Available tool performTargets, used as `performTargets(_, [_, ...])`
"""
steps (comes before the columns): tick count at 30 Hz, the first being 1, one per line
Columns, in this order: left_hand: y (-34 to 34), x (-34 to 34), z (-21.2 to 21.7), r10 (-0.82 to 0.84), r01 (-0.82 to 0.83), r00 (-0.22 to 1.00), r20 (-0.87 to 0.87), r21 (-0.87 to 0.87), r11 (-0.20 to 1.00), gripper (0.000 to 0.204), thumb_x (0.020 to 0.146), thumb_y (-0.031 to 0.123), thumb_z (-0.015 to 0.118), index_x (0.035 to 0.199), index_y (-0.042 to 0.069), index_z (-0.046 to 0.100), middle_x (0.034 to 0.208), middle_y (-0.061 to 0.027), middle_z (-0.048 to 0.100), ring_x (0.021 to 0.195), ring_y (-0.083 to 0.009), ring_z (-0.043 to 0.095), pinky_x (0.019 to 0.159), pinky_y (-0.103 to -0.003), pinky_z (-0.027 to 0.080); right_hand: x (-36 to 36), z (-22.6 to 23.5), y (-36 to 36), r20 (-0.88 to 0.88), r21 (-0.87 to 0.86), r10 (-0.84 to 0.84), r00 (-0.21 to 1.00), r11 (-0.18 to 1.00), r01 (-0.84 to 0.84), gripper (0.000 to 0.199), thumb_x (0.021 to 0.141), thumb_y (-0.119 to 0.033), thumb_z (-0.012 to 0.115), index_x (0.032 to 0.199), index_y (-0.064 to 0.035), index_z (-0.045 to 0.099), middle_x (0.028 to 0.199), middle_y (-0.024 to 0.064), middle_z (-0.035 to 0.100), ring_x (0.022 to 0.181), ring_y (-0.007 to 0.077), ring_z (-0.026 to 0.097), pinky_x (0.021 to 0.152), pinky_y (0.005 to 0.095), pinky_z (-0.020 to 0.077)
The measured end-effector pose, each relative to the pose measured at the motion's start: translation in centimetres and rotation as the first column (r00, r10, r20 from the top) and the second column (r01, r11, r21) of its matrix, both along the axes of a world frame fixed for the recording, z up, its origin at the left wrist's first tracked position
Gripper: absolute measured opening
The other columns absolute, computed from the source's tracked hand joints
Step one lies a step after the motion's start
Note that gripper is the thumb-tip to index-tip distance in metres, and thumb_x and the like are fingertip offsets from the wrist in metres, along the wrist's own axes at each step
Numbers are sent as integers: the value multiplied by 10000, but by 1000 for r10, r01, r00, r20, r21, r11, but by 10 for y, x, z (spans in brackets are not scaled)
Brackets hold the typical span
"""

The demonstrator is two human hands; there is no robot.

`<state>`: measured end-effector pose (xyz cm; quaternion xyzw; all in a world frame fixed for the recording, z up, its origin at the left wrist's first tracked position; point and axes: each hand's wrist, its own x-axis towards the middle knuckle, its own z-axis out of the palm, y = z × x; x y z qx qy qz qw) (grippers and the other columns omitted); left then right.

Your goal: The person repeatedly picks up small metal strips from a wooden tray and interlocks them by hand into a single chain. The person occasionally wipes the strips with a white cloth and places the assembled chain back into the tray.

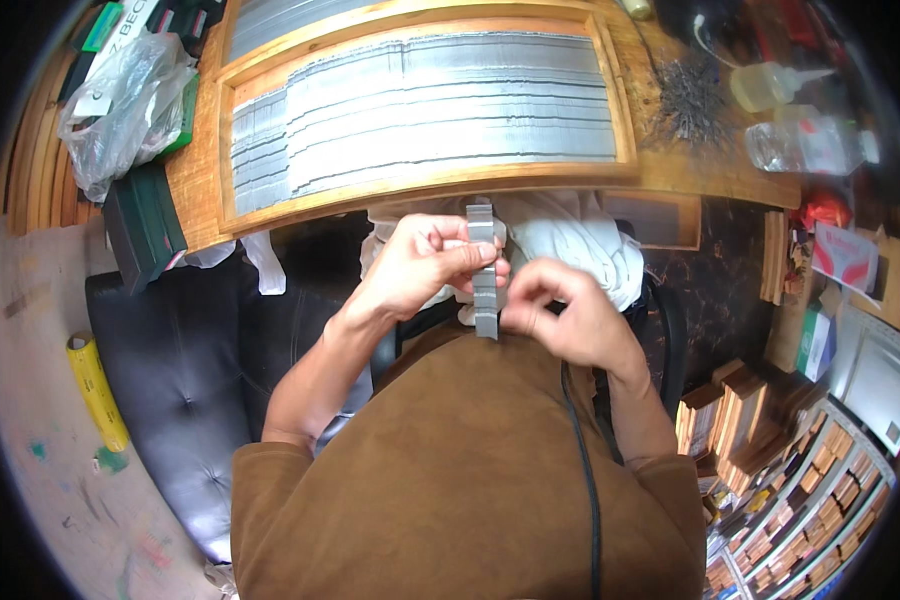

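Observation:
My left hand (422, 262) is closed, thumb against fingers, around a narrow grey stack of thin metal pieces (485, 292). The stack hangs upright in front of my chest, its edges slightly uneven. Just to the right of its lower end is my right hand (575, 318), fingers curled into a pinch and a little blurred; whether anything small sits between the fingertips is hidden. Beyond both hands, a wooden tray (450, 178) on the table holds several long rows of similar grey metal pieces (450, 105).
A white cloth (595, 250) lies over my lap below the table edge. At the table's left are a clear plastic bag (125, 110) and a dark box (142, 230). Dark metal bits (692, 98) and plastic bottles (810, 145) are at the right. A black padded seat (180, 390) is at my left.

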<state>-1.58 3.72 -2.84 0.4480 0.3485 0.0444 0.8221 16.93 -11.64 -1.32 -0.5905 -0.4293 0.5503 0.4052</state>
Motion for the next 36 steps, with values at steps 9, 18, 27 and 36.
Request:
performTargets(9, [-45, -20, 8, 104, -150, 988, 115, 534, 832, 137, 984, 29, 708, 1100, -22, 759, 840, -74, 765, 735, -87, 664, 644, -274, 527, -25, 8, 41, 30, 293, -146, 989, 947, 130, 163, 883, 15, 791, 1046, 9, 798, 867, 57, 689, 761, 105, 633, 647, 237, 498])
performTargets(18, [-46, -31, -2, 66, -170, 983, 173, 701, 693, 174, 900, -23, 738, 1072, -8, 763, 806, -161, 743, 613, -216, 679, 573, -300, 506, -31, 2, 40, 27, 404, -89, 996, 912, 70, 192, 823, 73, 806, 1002, 4, 799, 857, 52, 670, 715, 112, 616, 611, 253, 488])
performTargets(27, [-42, -29, 5, 24, -130, 986, 162, 681, 721, 195, 881, -34, 731, 1070, -5, 769, 882, -184, 774, 729, -255, 772, 635, -305, 572, -29, 5, 40, 42, 388, -72, 997, 920, 50, 173, 806, 61, 832, 966, 8, 795, 825, 51, 658, 700, 114, 611, 603, 258, 490])
performTargets(36, [-43, -32, 2, 16, -105, 991, 134, 686, 720, 175, 883, -32, 734, 1052, -10, 770, 848, -190, 764, 710, -260, 765, 626, -310, 564, -32, 2, 38, 45, 388, -95, 994, 919, 70, 142, 821, 44, 837, 950, 6, 789, 828, 59, 665, 694, 118, 620, 595, 258, 494])
